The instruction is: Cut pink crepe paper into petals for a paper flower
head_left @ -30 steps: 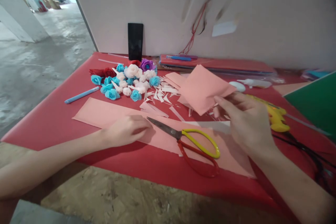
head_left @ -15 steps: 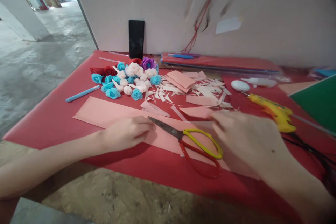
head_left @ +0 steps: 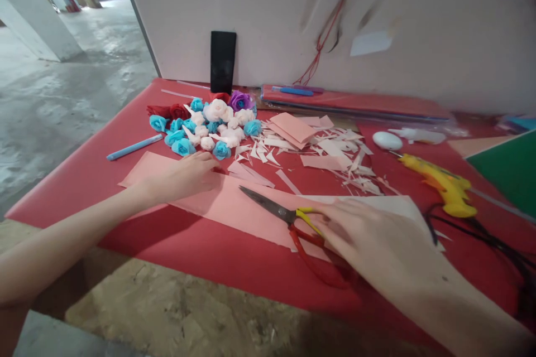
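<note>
A long pink paper sheet (head_left: pixel 234 206) lies across the front of the red table (head_left: pixel 167 237). My left hand (head_left: pixel 190 177) rests on its left part, fingers together and pointing toward the paper flowers (head_left: pixel 218 122). Scissors (head_left: pixel 288 215) with a yellow and a red handle lie on the sheet, tip to the left, blades together. My right hand (head_left: pixel 355 228) is at the yellow handle, its fingers reaching over it; whether they grip it is hard to see. A white sheet (head_left: pixel 393 206) shows beyond that hand.
Paper scraps (head_left: pixel 335 156) and folded pink paper (head_left: pixel 293 129) lie behind the sheet. A yellow glue gun (head_left: pixel 439 178) with a black cable and a white egg-shaped object (head_left: pixel 387 140) are at the right. A blue stick (head_left: pixel 134 146) lies left; a black phone (head_left: pixel 223 61) leans on the wall.
My left hand has moved left and back along the sheet. My right hand has come to the scissors' handle. The small pink piece at its fingertips is no longer visible, and more white sheet shows.
</note>
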`<action>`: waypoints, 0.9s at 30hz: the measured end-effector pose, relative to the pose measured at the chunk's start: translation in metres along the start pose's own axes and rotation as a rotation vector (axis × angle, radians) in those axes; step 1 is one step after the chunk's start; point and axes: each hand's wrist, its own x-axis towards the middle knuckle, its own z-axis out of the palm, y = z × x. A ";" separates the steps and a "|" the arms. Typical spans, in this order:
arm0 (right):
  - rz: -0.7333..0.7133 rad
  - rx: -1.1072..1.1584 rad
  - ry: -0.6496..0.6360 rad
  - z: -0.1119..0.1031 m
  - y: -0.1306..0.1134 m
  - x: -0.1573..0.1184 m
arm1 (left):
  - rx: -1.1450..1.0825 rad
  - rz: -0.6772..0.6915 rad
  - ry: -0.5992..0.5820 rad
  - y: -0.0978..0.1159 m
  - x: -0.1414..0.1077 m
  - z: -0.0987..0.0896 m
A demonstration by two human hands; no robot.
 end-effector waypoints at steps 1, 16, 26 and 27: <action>-0.024 -0.056 -0.010 0.004 -0.006 0.006 | -0.037 -0.016 0.006 -0.001 0.002 0.001; -0.356 -0.220 0.081 0.046 0.001 0.031 | 0.451 0.322 0.279 0.021 -0.037 0.020; -0.414 -0.139 0.209 0.055 0.003 0.019 | 0.158 0.335 0.220 0.019 -0.025 0.017; -0.423 -0.144 0.221 0.056 0.003 0.019 | 0.110 0.370 0.191 0.017 -0.018 0.015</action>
